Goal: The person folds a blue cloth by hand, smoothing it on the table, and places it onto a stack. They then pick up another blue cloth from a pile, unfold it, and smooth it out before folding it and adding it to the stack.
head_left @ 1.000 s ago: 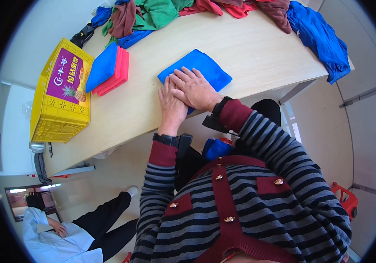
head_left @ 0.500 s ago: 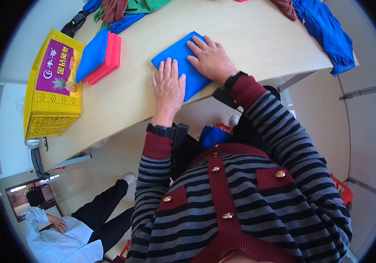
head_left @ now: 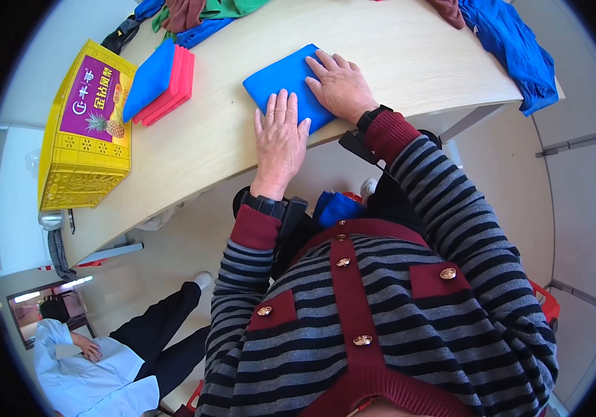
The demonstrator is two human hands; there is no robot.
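Observation:
A folded blue cloth [head_left: 278, 78] lies flat on the pale wooden table [head_left: 200, 153], close to its near edge. My left hand [head_left: 280, 142] rests with stretched fingers on the cloth's near left part. Over its right side lies my right hand [head_left: 342, 87], fingers spread and palm down. Both hands press on the cloth from above and neither grips it. To the left stands a stack of folded cloths, a blue one [head_left: 150, 82] leaning against several red ones [head_left: 181, 87].
A yellow plastic crate [head_left: 86, 167] with a purple label stands at the table's left end. Loose green, brown and blue cloths [head_left: 207, 28] lie along the far edge. Another blue cloth [head_left: 513, 52] hangs over the right end. A person in a white top [head_left: 93, 368] is at lower left.
Both hands remain on the blue cloth, which has turned slightly. My left hand has shifted a little to the right; my right hand has moved slightly toward the cloth's right edge.

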